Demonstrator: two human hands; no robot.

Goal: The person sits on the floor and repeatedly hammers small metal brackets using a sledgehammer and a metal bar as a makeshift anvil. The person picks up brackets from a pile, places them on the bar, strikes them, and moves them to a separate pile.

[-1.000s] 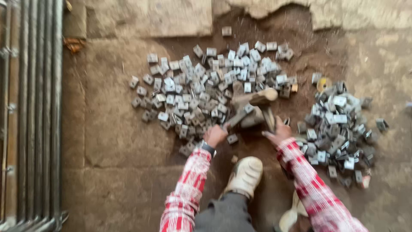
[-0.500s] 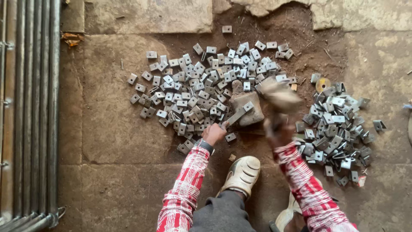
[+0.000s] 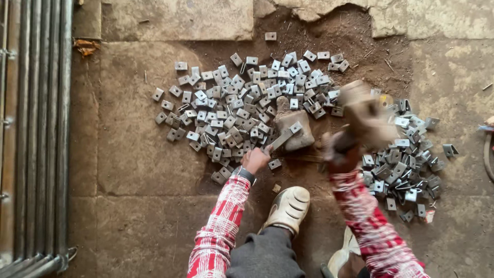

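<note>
My left hand (image 3: 256, 159) grips a flat metal strip (image 3: 282, 138) and holds its far end on a small stone block (image 3: 295, 129); a bent metal bracket (image 3: 295, 127) sits at the strip's tip. My right hand (image 3: 340, 153) is shut on the handle of a hammer (image 3: 366, 113), raised above the block's right side and blurred by motion. A wide heap of small grey metal brackets (image 3: 231, 110) spreads left and behind the block. A second heap of brackets (image 3: 404, 164) lies to the right, partly hidden by the hammer and my right arm.
Long metal pipes (image 3: 36, 134) lie along the left edge. My light-coloured shoe (image 3: 288, 208) rests on the stone floor just below the block. Loose dirt (image 3: 360, 41) lies behind the heaps. A curved dark object (image 3: 488, 154) sits at the right edge.
My right hand has swung the hammer up and to the right, away from the block. My left hand keeps the strip on the block.
</note>
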